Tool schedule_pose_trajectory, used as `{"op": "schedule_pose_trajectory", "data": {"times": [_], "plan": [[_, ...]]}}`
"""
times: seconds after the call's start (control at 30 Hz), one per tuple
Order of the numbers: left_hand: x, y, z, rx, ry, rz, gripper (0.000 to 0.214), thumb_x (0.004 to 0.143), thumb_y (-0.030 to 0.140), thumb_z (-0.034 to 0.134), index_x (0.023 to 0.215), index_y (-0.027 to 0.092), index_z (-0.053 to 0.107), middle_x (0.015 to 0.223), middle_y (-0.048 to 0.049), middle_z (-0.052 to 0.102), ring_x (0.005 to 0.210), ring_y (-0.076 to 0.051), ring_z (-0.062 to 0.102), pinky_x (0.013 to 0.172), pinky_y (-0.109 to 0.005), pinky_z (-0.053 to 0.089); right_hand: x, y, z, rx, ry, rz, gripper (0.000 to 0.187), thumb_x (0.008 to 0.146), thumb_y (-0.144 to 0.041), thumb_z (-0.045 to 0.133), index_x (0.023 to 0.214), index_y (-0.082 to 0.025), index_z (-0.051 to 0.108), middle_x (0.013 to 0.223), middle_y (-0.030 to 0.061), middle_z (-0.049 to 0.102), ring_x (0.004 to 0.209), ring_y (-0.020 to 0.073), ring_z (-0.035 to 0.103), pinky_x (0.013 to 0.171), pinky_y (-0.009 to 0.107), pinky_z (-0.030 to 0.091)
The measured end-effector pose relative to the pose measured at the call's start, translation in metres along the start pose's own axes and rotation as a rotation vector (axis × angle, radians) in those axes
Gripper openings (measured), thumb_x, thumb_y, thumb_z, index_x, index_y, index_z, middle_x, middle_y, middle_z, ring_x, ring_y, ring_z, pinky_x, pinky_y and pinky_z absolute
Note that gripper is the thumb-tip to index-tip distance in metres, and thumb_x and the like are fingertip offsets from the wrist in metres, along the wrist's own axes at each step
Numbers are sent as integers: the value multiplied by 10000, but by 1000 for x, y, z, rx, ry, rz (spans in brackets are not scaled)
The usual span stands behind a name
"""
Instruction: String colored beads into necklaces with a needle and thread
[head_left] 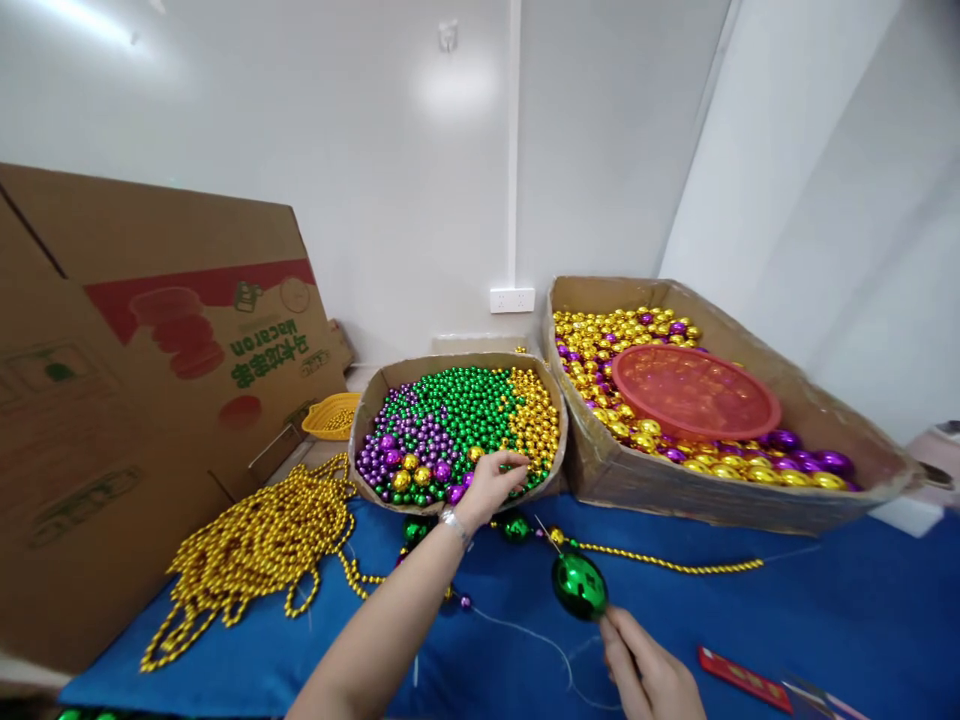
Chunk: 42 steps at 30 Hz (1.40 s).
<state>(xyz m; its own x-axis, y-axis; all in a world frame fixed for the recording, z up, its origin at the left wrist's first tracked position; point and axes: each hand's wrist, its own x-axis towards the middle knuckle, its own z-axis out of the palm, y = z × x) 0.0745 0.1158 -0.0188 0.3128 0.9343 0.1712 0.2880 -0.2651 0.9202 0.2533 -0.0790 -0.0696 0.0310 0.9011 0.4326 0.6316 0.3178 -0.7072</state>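
My left hand (491, 490), with a band at the wrist, reaches over the front of a cardboard box (363, 398) of small green, purple and gold beads. Its fingers are apart above the gold beads (536, 410), and no bead shows between them. Low in the view, my right hand (651, 665) pinches the lower end of a large shiny green bead (579, 585). A thin needle (550, 535) sticks out above that bead. Behind it on the blue cloth lies a strand of gold beads (675, 561); a pale thread (525, 633) runs between the hands.
Gold bead strings (262, 545) are heaped at left, beside a large printed carton (165, 320) and a yellow basket (319, 418). At right stands a bigger box (637, 480) of gold and purple beads, a red basin (697, 390) inside. A red-handled tool (742, 678) lies front right.
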Motion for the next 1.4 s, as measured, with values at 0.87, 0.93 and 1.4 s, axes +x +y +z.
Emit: {"op": "schedule_pose_trajectory", "data": {"times": [0.87,0.93,1.4], "plan": [[-105,17,-3,-631,102,-158,322,642,304,795,890,141,672,799,-53,681,698,-136,601,648,-244,481,-1,12,20,-268,38,-187,344,953,-355,343,1016,-190,638,894,77,731,786,205,709,657,268,570],[-111,6,7,-608,80,-197,306,647,344,782,845,135,679,772,-58,683,677,-144,598,623,-245,474,-1,17,28,-161,-50,-64,325,957,-320,314,1058,-191,595,843,60,733,726,181,711,597,238,561],[-94,70,4,-174,-17,211,142,800,293,635,755,181,710,939,-83,703,881,-207,641,825,-318,474,36,-15,7,-28,-135,-106,308,950,-328,362,1086,-201,607,1002,70,690,900,163,669,774,248,529]]}}
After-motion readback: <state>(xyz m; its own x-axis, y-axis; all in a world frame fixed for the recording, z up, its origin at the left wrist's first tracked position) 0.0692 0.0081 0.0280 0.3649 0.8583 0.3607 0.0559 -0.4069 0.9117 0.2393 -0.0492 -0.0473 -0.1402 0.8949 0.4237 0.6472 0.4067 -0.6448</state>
